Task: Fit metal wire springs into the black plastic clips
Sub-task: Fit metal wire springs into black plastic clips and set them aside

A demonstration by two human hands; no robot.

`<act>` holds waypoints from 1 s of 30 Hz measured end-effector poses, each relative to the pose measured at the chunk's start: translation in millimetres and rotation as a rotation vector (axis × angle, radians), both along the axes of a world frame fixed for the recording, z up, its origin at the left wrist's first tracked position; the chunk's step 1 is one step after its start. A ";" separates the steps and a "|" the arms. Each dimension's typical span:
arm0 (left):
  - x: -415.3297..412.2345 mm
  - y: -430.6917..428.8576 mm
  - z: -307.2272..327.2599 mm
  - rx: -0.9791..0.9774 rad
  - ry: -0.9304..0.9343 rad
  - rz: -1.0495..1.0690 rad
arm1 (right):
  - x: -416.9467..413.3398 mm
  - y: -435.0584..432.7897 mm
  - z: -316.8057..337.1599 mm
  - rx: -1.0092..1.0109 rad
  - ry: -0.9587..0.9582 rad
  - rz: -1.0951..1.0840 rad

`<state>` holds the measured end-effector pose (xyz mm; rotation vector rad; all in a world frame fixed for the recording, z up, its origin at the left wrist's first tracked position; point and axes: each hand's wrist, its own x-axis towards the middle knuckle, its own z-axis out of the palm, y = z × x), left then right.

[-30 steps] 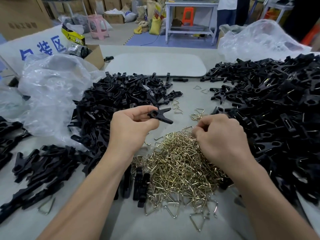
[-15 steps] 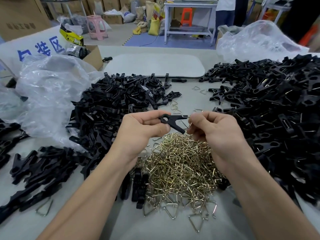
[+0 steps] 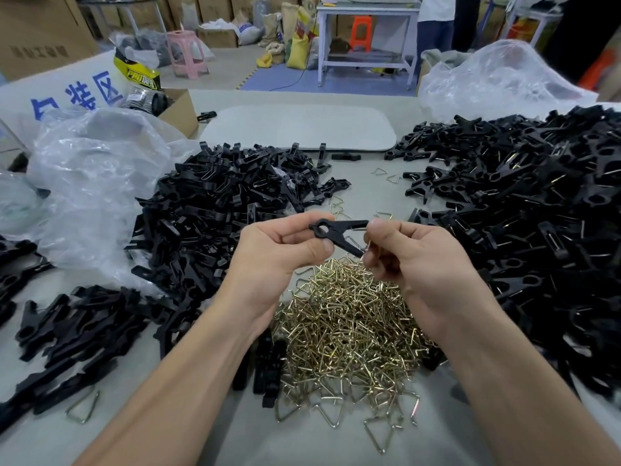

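Over the springs (image 3: pixel 349 331) heaped at near centre of the table (image 3: pixel 302 445): one clip (image 3: pixel 339 230) pinched at its ring end between thumb and curled fingers of the left hand (image 3: pixel 279 260), legs splayed to the right. Closed on a thin spring (image 3: pixel 368 245) at the leg tips, the right hand (image 3: pixel 413 264), thumb touching the upper leg. Left and far of the hands, a pile (image 3: pixel 228 210) of clips; right, a bigger pile (image 3: pixel 524 210). Far left, a crumpled clear bag (image 3: pixel 94 183).
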<state>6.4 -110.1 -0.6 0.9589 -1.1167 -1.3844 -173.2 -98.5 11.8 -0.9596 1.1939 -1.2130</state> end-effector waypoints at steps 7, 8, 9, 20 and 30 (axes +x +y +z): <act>0.8 2.3 1.3 0.037 0.023 -0.041 | -3.2 5.3 8.4 0.031 -0.141 0.133; 0.9 2.2 1.5 0.047 0.020 -0.044 | -4.0 5.5 8.9 0.028 -0.134 0.142; 0.9 2.0 1.6 0.057 0.017 -0.048 | -4.7 5.3 9.4 0.024 -0.126 0.150; -0.3 1.9 1.1 -0.002 -0.006 -0.021 | -1.5 2.2 7.1 0.006 -0.031 0.045; -3.3 1.7 -0.9 -0.077 -0.096 0.033 | 2.0 5.4 8.0 -0.089 0.006 0.034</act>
